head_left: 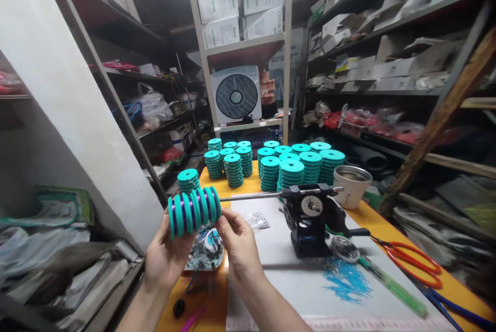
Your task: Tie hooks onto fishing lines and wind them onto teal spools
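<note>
A row of several teal spools (194, 211) wound with purple thread sits on the end of a metal rod (251, 196). The rod runs right to a black hand winder (310, 218) standing on a white sheet. My left hand (166, 257) cups the spool row from below and behind, fingers curled on it. My right hand (237, 243) is at the row's right end, thumb and fingers touching the last spool. Under my hands lies a small dish (205, 254) of mixed bits.
Stacks of teal spools (289, 166) fill the back of the yellow table (453, 285). A white cup (352, 186), red-handled scissors (416, 262), a green pen (395, 288) and a round tin (344, 248) lie right of the winder. Shelves of boxes surround the table; a fan (236, 95) stands behind.
</note>
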`<state>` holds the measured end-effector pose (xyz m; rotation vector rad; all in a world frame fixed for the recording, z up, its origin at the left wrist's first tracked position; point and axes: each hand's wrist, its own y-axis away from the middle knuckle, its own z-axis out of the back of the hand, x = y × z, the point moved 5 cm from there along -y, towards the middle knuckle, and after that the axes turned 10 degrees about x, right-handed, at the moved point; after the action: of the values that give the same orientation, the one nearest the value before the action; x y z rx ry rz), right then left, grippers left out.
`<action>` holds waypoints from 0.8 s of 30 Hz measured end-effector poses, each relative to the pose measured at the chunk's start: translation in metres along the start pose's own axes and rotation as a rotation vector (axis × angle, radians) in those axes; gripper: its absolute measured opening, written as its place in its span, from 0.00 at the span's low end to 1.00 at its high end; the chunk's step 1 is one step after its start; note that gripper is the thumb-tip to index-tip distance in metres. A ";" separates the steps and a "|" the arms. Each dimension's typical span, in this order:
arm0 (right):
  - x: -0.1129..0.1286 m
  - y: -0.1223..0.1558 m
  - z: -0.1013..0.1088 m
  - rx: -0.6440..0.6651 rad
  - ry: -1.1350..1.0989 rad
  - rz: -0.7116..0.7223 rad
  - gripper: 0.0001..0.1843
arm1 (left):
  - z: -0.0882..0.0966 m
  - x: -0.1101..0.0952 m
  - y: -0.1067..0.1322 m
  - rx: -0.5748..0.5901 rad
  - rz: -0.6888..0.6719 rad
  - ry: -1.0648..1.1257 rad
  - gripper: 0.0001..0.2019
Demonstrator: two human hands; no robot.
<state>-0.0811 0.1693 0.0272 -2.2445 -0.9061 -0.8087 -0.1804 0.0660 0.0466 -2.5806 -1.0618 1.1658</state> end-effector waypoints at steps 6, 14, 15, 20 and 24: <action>0.002 -0.011 0.007 -0.066 0.096 0.035 0.16 | 0.009 0.016 -0.024 0.138 0.087 0.294 0.19; 0.027 -0.006 0.029 -0.099 0.276 0.142 0.14 | 0.001 0.042 -0.034 0.020 0.199 0.260 0.18; 0.031 -0.004 0.032 -0.109 0.293 0.149 0.14 | -0.002 0.046 -0.035 0.000 0.207 0.258 0.18; 0.045 0.007 0.037 -0.106 0.381 0.194 0.12 | -0.023 0.059 -0.037 -0.084 0.245 0.257 0.19; 0.053 0.016 0.043 -0.167 0.453 0.247 0.11 | -0.041 0.066 -0.040 -0.125 0.329 0.260 0.18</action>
<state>-0.0248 0.2105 0.0321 -2.1209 -0.3535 -1.2417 -0.1437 0.1450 0.0497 -2.9841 -0.6955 0.8042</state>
